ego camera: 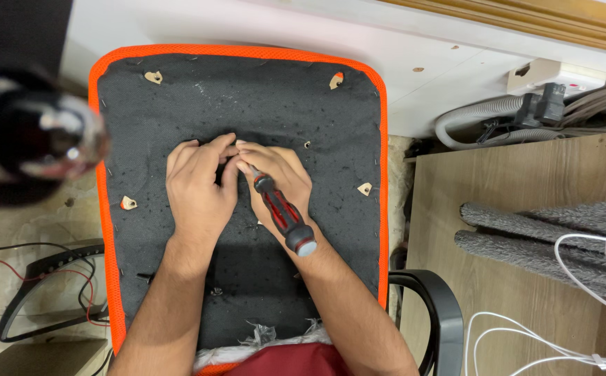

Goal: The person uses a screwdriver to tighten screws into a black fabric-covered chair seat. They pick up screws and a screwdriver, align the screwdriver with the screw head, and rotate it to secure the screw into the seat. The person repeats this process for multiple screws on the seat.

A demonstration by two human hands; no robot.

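Right hand clamped round the rigid, ribbed red-and-black screwdriver at mid-handle for a sure, non-slip grip, left hand curled shut pinching by its tip, both at the centre of the stiff, black-felt, orange-edged seat base.

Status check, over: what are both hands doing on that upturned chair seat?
Left hand pressed on black seat underside, fingers pinching at centre. Right hand gripping red-and-black screwdriver. Blurred dark object near lens, upper left.
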